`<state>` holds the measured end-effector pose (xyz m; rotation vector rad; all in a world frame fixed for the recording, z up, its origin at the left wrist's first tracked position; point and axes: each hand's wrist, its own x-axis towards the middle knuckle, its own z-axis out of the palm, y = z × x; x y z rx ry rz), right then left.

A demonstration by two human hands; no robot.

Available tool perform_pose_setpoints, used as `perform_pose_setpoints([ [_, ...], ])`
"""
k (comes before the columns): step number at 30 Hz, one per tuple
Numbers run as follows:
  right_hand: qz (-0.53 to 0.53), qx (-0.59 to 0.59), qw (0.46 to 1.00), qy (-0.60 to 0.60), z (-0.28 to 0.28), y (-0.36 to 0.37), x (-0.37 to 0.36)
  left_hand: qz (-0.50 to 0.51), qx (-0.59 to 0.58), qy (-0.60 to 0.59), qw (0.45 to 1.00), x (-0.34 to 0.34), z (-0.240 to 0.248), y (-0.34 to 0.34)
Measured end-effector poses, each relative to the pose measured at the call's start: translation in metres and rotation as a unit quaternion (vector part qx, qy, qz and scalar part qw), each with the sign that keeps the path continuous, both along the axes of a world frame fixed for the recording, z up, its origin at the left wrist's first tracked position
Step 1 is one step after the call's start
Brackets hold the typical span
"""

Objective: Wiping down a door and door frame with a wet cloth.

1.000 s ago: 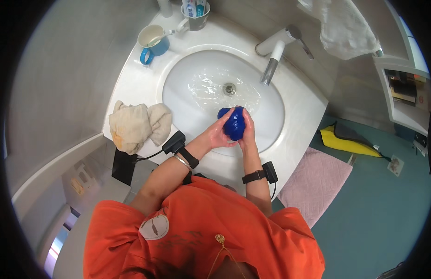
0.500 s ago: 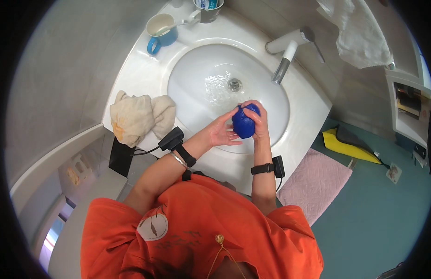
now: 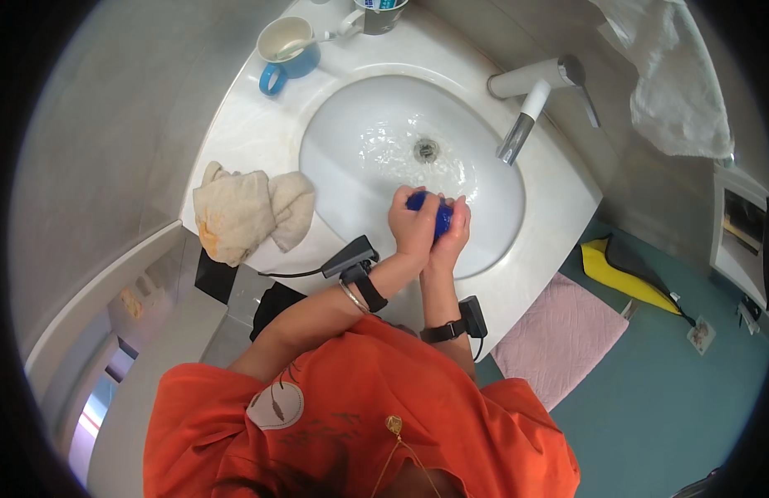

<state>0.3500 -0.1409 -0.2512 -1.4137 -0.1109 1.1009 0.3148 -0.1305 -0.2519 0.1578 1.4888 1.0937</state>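
Right here in front of me, a deep blue, shiny wad sits squeezed between two bare hands over the near part of the washbasin; much of it is hidden, and I can't tell what it is made of. The left hand curls its fingers over the near-left side, while the right hand wraps the right side, so both are pressed together around it. Just beyond them, rippling water glints about the round metal drain. A white-and-chrome faucet leans in from the far right of the rim. On the white countertop, a crumpled beige cloth with an orange-yellow patch lies to the left, and farther back stands a blue mug with a toothbrush across its mouth, near another cup holding tubes. Each wrist wears a strapped black device, and a silver bangle circles the left one, below the sleeve of an orange shirt. Over to the right, a white towel hangs by the wall, and a pink mat lies on the green floor.
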Motion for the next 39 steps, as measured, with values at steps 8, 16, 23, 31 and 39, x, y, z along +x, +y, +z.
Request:
perform_pose_setpoints([
  [8,-0.014,0.015,0.966,0.259,0.01,0.016,0.021,-0.142,0.299,0.284,0.9,-0.005,0.005,0.013],
  [16,0.032,-0.027,0.822,0.569,0.008,0.019,0.045,-0.281,0.579,0.371,0.669,-0.015,0.028,0.028],
  [23,0.189,-0.036,0.684,0.704,0.014,0.024,0.061,-0.333,0.663,0.386,0.548,-0.028,0.047,0.022],
  [31,0.391,-0.235,0.729,0.511,0.046,0.057,0.06,-0.293,0.728,0.42,0.456,-0.03,0.045,0.024],
  [39,0.346,-0.192,0.767,0.504,0.041,0.069,0.065,-0.311,0.744,0.371,0.461,-0.026,0.031,0.047],
])
